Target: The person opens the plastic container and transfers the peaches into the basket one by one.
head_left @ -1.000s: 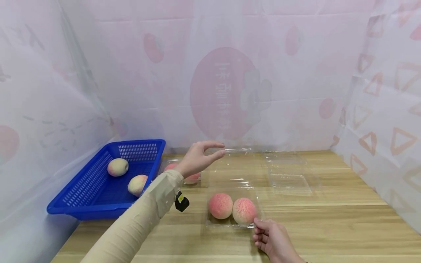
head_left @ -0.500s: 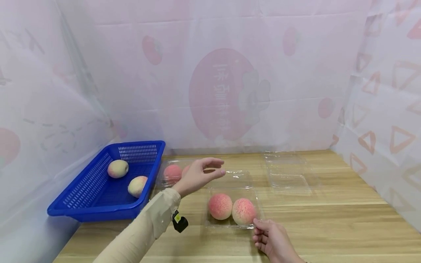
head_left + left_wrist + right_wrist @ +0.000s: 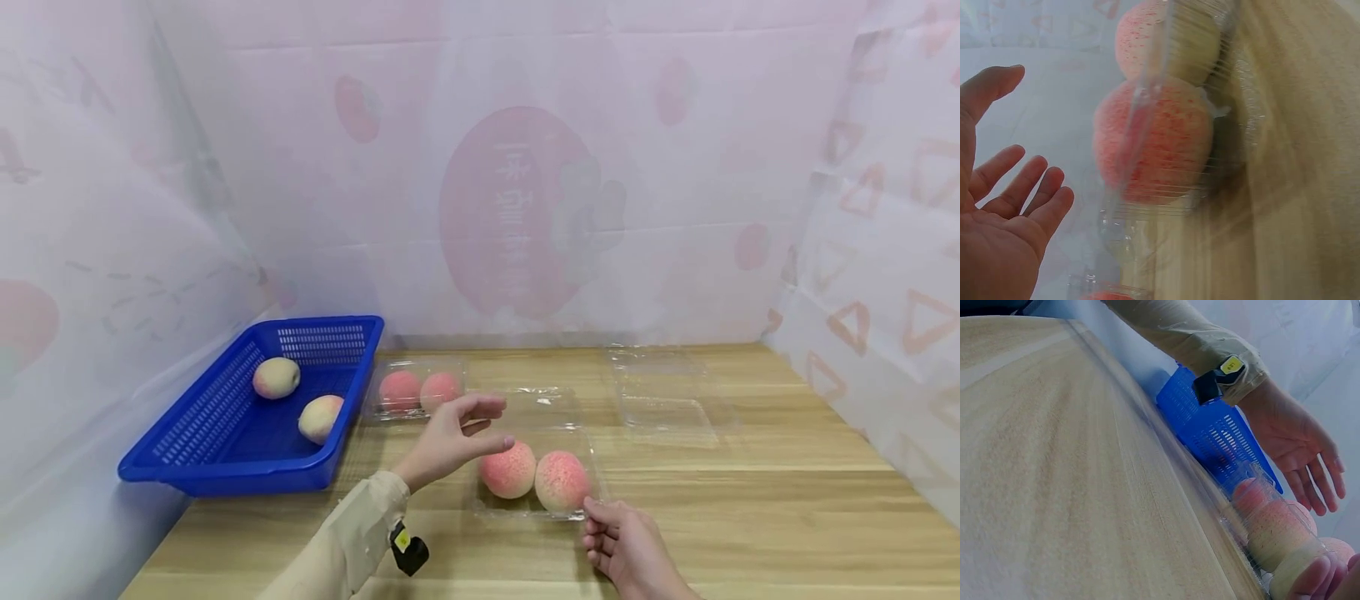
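Note:
A clear plastic clamshell box (image 3: 540, 510) stands on the wooden table with two pink peaches in it, a left peach (image 3: 507, 472) and a right peach (image 3: 562, 483). Its hinged lid (image 3: 542, 407) extends at the back, away from the peaches. My right hand (image 3: 633, 546) pinches the box's near right corner between thumb and curled fingers. Above the box's left side hovers my left hand (image 3: 453, 442), thumb apart from loosely bent fingers, holding nothing. In the left wrist view this left hand (image 3: 1007, 212) is apart from the peaches (image 3: 1154, 147).
A blue basket (image 3: 225, 481) with two pale peaches (image 3: 277, 378) stands at the left. Beside it sits another clear box (image 3: 382, 415) holding two peaches (image 3: 400, 390). An empty clear box (image 3: 663, 417) lies at the back right. Fabric walls (image 3: 525, 325) enclose the table.
The box's lid has dropped; its upper edge now sits lower in view. My left hand has come down and nearer over the box. My right hand keeps its pinch on the corner.

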A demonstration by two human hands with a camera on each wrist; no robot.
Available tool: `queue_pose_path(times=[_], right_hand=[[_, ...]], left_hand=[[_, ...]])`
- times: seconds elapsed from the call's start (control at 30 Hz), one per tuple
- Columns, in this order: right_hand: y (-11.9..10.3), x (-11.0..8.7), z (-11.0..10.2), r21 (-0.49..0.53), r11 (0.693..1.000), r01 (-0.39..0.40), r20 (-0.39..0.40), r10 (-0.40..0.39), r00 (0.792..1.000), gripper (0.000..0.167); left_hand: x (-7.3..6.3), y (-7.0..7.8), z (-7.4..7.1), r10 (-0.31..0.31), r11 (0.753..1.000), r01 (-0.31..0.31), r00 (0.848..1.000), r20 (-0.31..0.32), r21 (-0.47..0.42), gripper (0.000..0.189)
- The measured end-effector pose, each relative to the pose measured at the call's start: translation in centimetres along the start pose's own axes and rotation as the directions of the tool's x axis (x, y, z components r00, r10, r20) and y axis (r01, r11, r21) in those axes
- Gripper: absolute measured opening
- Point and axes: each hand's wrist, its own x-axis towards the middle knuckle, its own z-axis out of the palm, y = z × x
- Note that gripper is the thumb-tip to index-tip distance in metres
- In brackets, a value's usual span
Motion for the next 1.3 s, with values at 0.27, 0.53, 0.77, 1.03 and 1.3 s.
queue_pose_path(times=[0.27, 0.53, 0.77, 1.03, 1.3], right_hand=[[-0.2, 0.1, -0.2, -0.02, 1.0, 0.007, -0.005, -0.007, 1.0, 0.016], [-0.3, 0.4, -0.3, -0.004, 1.0, -0.009, 0.012, 0.009, 1.0, 0.017], [-0.4, 0.4, -0.4, 0.004, 1.0, -0.015, 0.027, 0.015, 1.0, 0.018], [-0.1, 0.3, -0.4, 0.019, 0.999, -0.041, 0.044, 0.04, 0.998, 0.014], [0.1, 0.3, -0.5, 0.023, 0.997, -0.07, 0.05, 0.069, 0.996, 0.014]], left_hand=[[-0.7, -0.8, 1.0, -0.011, 0.999, 0.01, 1.0, -0.023, -0.046, 0.058], [-0.6, -1.4, 2.0, -0.015, 0.999, 0.015, 1.0, -0.008, -0.037, 0.056], [-0.7, -1.4, 3.0, 0.004, 0.996, -0.002, 1.0, -0.019, 0.09, 0.059], [-1.0, -1.9, 3.0, 0.003, 0.997, -0.003, 1.0, -0.005, 0.079, 0.061], [-1.4, -2.3, 2.8, 0.051, 0.979, -0.064, 0.996, 0.07, 0.195, 0.062]])
